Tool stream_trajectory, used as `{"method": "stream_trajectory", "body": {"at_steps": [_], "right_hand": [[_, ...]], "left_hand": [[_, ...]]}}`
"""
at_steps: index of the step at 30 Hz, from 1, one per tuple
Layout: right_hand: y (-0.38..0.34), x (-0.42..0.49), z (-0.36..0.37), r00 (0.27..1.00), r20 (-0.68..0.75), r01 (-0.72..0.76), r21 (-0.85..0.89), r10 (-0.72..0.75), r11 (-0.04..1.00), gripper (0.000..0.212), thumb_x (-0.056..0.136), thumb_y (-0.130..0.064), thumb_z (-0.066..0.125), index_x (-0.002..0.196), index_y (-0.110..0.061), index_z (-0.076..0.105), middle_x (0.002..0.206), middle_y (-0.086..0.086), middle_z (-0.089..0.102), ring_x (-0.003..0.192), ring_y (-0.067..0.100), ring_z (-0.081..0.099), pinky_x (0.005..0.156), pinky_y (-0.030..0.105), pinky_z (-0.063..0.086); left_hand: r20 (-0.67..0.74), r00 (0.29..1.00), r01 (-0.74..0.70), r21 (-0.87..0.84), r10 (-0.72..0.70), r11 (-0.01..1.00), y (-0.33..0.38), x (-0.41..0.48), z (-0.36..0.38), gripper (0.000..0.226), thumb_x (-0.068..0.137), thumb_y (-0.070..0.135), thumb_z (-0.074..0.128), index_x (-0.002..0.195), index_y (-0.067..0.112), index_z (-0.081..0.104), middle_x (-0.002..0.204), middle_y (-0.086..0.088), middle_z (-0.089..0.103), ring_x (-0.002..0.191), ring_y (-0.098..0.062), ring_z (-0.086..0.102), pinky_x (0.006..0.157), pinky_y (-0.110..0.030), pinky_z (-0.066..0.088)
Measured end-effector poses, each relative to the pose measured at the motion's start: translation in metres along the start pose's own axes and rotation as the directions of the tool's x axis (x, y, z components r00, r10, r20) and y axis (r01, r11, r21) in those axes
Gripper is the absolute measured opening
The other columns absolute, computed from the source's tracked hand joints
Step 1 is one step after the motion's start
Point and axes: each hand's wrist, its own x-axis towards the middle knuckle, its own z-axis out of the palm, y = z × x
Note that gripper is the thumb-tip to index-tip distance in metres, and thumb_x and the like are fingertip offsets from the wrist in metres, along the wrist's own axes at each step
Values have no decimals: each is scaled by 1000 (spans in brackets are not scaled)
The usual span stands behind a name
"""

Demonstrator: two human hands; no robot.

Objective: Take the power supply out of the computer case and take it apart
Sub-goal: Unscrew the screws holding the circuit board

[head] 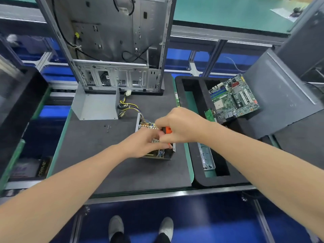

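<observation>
— Both forearms reached in from the near edge. What were they meeting over?

— The power supply [156, 152]. It sat out of the computer case [114, 41], on the dark surface [122, 172] in front of it, with its lid off and its board exposed. The right grip [182, 127] was clamped round an orange-handled screwdriver [168, 130], held upright over the board, I'd judge to reach a screw down inside. The left grip [143, 144] was curled down onto the supply beside the driver, apparently to steady it. Whether it also pinched the shaft, I couldn't tell.

— And the lid?

— One grey cover [95, 106] lay just behind, open side up. It was pushed clear but kept near, probably because the wire bundle [129, 106] ran from the supply to its side wall.

— Counts?

— One case, one cover, one screwdriver. One motherboard [233, 97] leaned in the black foam tray [198, 174] to the right, parked off the work area. The loose screws [107, 128] were gathered in a single small cluster left of the supply, likely so none rolled off. I made it three, though they were tiny.
</observation>
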Motion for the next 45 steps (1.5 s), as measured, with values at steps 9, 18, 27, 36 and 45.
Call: {"method": "stream_trajectory", "body": {"at_steps": [9,18,27,36,45], "right_hand": [[-50,13,29,645,-190,-721,172,740,672,24,96,-41,57,93,-17,59,88,7,62,91,38,66,64,34,35],[-12,10,15,930,17,-361,234,367,903,23,75,-30,65,64,-18,49,59,-1,49,65,30,52,51,32,39],[9,-1,-9,989,145,-79,256,42,963,10,80,-27,71,82,-20,64,64,-6,59,61,15,48,57,34,44],[-49,16,26,719,-213,-668,50,661,743,20,96,-35,60,86,-20,50,87,9,64,90,38,67,62,34,34],[-11,9,5,963,59,-269,97,265,958,7,81,-26,63,80,-24,57,69,-4,59,72,32,58,56,31,42]], "left_hand": [[-110,987,-109,53,114,993,4,-3,3,20,88,51,54,89,71,53,95,38,63,79,6,61,69,-9,44],[-20,999,38,78,-36,996,-8,2,2,53,89,73,52,107,26,69,99,-10,75,95,-33,69,87,-53,54],[-68,997,40,0,-40,999,-3,0,4,34,91,62,64,98,31,75,92,-2,77,78,-32,63,77,-50,54],[-145,989,14,55,-6,998,-1,-3,7,25,89,46,62,73,64,56,65,23,62,55,-7,41,53,-23,35],[-155,987,32,-79,-44,996,-11,-1,5,15,88,56,72,78,47,64,71,22,65,51,-5,40,50,-13,32]]}}
